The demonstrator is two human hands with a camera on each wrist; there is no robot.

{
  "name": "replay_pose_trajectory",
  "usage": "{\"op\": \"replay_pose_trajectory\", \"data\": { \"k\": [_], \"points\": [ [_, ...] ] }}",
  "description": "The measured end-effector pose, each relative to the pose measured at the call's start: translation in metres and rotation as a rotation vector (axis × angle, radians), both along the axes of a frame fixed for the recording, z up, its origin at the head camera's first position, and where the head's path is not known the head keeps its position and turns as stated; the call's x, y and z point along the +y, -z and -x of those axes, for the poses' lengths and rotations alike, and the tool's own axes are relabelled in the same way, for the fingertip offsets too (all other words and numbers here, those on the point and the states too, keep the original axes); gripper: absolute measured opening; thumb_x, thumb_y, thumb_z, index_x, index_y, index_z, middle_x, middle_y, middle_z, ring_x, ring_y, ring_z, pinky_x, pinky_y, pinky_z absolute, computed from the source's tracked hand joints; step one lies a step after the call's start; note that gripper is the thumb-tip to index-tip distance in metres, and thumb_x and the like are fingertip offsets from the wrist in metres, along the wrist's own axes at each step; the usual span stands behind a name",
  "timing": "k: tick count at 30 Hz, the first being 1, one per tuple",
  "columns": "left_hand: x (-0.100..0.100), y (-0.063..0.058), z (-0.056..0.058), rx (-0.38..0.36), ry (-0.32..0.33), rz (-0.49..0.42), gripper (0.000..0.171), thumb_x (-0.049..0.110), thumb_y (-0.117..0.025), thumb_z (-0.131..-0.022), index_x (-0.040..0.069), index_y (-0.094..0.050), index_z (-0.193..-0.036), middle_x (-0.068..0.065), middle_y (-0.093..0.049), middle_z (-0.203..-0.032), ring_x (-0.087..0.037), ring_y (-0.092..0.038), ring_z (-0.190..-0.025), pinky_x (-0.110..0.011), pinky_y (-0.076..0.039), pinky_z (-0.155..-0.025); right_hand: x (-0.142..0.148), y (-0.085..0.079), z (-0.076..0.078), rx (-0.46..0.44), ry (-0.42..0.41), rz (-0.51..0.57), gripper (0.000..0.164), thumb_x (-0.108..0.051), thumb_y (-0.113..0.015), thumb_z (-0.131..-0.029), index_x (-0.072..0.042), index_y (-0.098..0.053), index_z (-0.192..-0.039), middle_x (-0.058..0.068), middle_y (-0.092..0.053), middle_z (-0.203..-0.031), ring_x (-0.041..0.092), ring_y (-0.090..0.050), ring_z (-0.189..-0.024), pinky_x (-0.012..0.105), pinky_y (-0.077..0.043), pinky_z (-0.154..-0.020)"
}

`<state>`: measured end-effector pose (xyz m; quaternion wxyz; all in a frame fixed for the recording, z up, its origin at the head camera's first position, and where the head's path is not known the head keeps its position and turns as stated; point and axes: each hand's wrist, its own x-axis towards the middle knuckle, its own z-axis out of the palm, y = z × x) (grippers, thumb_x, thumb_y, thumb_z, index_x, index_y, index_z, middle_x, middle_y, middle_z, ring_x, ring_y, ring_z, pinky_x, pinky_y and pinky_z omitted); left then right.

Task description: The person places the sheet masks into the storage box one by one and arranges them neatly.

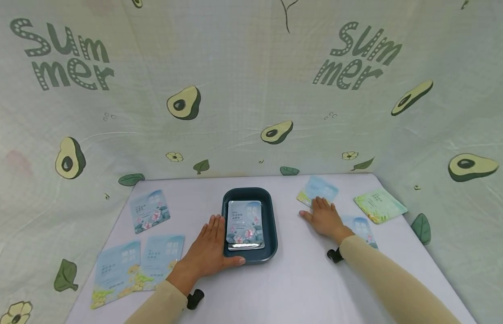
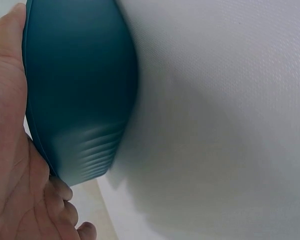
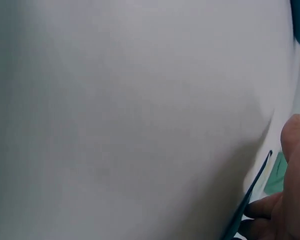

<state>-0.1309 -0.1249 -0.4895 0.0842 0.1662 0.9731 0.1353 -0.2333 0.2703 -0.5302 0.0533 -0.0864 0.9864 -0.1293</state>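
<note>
My left hand lies with straight fingers along the left side of a dark teal tray, its thumb spread at the near rim. In the left wrist view, the palm is against the edge of the tray. Inside the tray lie stacked flat sachets; the top sachet shows pink lotus flowers. At the back right, my right hand touches a blue-and-yellow sachet with its extended fingers, thumb held apart to the left. The fingertips meet the sachet's near edge in the right wrist view.
A lotus sachet and two blue-yellow sachets, one farther left and one nearer the tray, lie on the left. Right of the tray are a green sachet and a blue sachet, partly behind the right forearm. A printed curtain encloses the white table.
</note>
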Motion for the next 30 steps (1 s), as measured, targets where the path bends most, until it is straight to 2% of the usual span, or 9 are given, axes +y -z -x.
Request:
{"op": "replay_pose_trajectory", "data": {
  "k": [6, 12, 14, 16, 19, 23, 26, 30],
  "points": [
    [0.0, 0.0, 0.0, -0.011, -0.002, -0.002, 0.135, 0.09, -0.059, -0.082, -0.004, -0.012, -0.167, -0.022, -0.012, -0.176, -0.038, -0.007, -0.165, -0.055, -0.019, -0.131, -0.019, -0.002, -0.028, 0.045, -0.158, 0.021, 0.083, -0.053, -0.054, -0.108, 0.013, -0.039, -0.155, 0.034, -0.035, -0.164, 0.053, -0.028, -0.155, 0.071, -0.02, -0.124],
    [0.0, -0.001, 0.0, -0.025, 0.005, -0.026, 0.135, 0.088, -0.062, -0.082, -0.003, -0.012, -0.167, -0.022, -0.011, -0.176, -0.037, -0.005, -0.165, -0.056, -0.018, -0.131, -0.013, -0.002, -0.065, 0.053, -0.31, 0.012, 0.079, -0.057, -0.06, -0.104, 0.002, -0.048, -0.155, 0.022, -0.044, -0.164, 0.043, -0.035, -0.155, 0.064, -0.022, -0.127],
    [-0.001, -0.002, 0.0, -0.028, 0.005, -0.023, 0.136, 0.089, -0.062, -0.081, -0.003, -0.011, -0.168, -0.022, -0.01, -0.176, -0.037, -0.004, -0.165, -0.056, -0.018, -0.131, -0.01, -0.005, -0.072, 0.05, -0.347, 0.013, 0.077, -0.058, -0.06, -0.103, 0.0, -0.052, -0.154, 0.019, -0.049, -0.161, 0.042, -0.04, -0.153, 0.063, -0.025, -0.127],
    [-0.002, -0.003, 0.0, -0.026, 0.005, -0.019, 0.136, 0.089, -0.062, -0.082, -0.003, -0.011, -0.167, -0.022, -0.009, -0.176, -0.037, -0.004, -0.165, -0.056, -0.018, -0.131, -0.007, -0.008, -0.073, 0.066, -0.351, 0.023, 0.075, -0.057, -0.061, -0.102, -0.002, -0.054, -0.152, 0.018, -0.053, -0.158, 0.042, -0.045, -0.15, 0.063, -0.03, -0.124],
    [-0.003, -0.004, 0.001, -0.027, 0.003, -0.017, 0.135, 0.088, -0.062, -0.082, -0.003, -0.01, -0.168, -0.022, -0.009, -0.176, -0.037, -0.004, -0.165, -0.055, -0.018, -0.131, -0.003, -0.015, -0.058, 0.107, -0.305, 0.036, 0.074, -0.054, -0.066, -0.101, -0.002, -0.053, -0.153, 0.019, -0.056, -0.153, 0.042, -0.05, -0.143, 0.064, -0.038, -0.119],
    [-0.004, -0.002, 0.002, -0.034, -0.001, -0.02, 0.136, 0.088, -0.062, -0.082, -0.002, -0.009, -0.168, -0.021, -0.008, -0.177, -0.037, -0.002, -0.165, -0.055, -0.017, -0.132, 0.004, -0.016, -0.019, 0.147, -0.237, 0.003, 0.089, -0.06, -0.074, -0.093, -0.001, -0.048, -0.155, 0.025, -0.055, -0.147, 0.045, -0.053, -0.133, 0.066, -0.045, -0.108],
    [-0.004, 0.001, 0.003, -0.037, -0.003, -0.006, 0.137, 0.09, -0.06, -0.081, -0.001, -0.007, -0.168, -0.02, -0.006, -0.177, -0.035, -0.001, -0.165, -0.054, -0.016, -0.132, 0.008, -0.013, 0.004, 0.117, -0.218, -0.05, 0.105, -0.071, -0.077, -0.083, -0.002, -0.046, -0.156, 0.028, -0.052, -0.145, 0.048, -0.051, -0.128, 0.066, -0.046, -0.102],
    [-0.003, 0.002, 0.002, -0.04, -0.004, -0.008, 0.137, 0.09, -0.061, -0.081, 0.0, -0.006, -0.169, -0.019, -0.006, -0.177, -0.034, 0.0, -0.165, -0.054, -0.016, -0.132, 0.01, -0.012, 0.019, 0.04, -0.214, -0.064, 0.113, -0.076, -0.081, -0.074, -0.004, -0.049, -0.155, 0.029, -0.046, -0.151, 0.052, -0.046, -0.132, 0.07, -0.043, -0.102]
  ]
}}
